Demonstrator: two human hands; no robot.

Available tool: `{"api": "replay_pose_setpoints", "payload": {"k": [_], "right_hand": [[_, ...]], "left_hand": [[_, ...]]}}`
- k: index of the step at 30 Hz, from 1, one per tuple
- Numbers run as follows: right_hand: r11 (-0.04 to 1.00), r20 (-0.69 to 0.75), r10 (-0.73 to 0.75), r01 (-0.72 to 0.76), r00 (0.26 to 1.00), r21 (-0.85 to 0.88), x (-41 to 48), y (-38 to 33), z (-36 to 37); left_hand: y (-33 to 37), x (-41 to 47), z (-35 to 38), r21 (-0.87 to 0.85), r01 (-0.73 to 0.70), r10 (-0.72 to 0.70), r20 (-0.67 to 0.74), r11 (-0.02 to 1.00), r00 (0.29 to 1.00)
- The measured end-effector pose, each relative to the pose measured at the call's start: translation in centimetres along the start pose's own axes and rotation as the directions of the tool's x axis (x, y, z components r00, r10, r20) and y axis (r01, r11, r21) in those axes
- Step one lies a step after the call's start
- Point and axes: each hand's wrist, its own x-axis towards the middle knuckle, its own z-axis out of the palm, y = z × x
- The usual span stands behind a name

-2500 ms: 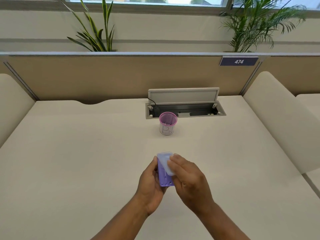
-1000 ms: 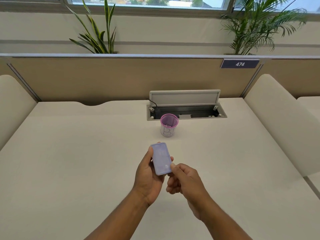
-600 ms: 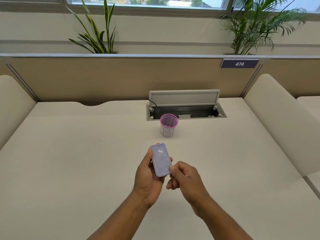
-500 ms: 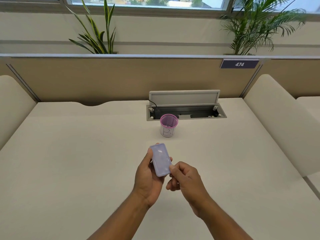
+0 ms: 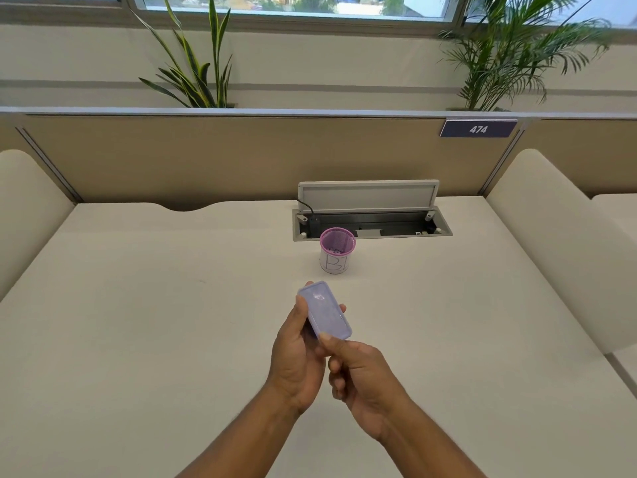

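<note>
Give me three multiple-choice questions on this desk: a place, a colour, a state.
1. Where does the pink mesh cup stand? A on the desk before the cable hatch; B on the floor; C on a shelf.
2. What colour is the case in the left hand? A green; B pale purple; C red.
3. The hatch lid is: A shut flat; B raised; C gone.
Answers: A, it stands on the desk by the hatch; B, its shell looks lilac; B, it stands upright.
</note>
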Motion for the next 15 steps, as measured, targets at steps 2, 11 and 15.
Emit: {"api": "replay_pose_setpoints", "payload": {"k": [2,11,15], "right_hand": [[0.999,-0.026,-0.003,0.004,1.0,0.047,0.12,0.34,0.23],[0.99,-0.117,-0.137,0.139,0.984,0.009,0.05,0.64,0.55],[0.989,-0.082,-0.133,0.128,0.988,-0.069,-0.04,0.22,0.11]], "left_hand": [[0.01,0.06,0.08,-0.011,-0.017,0.017,-0.002,1.0,1.0],[-0.56,0.05,-0.01,0.049,-0.001,0.0,0.015,0.999,1.0],[-0.38,0.01,-0.39,0.05,-0.017,0.014,0.059,0.999,0.998]]}}
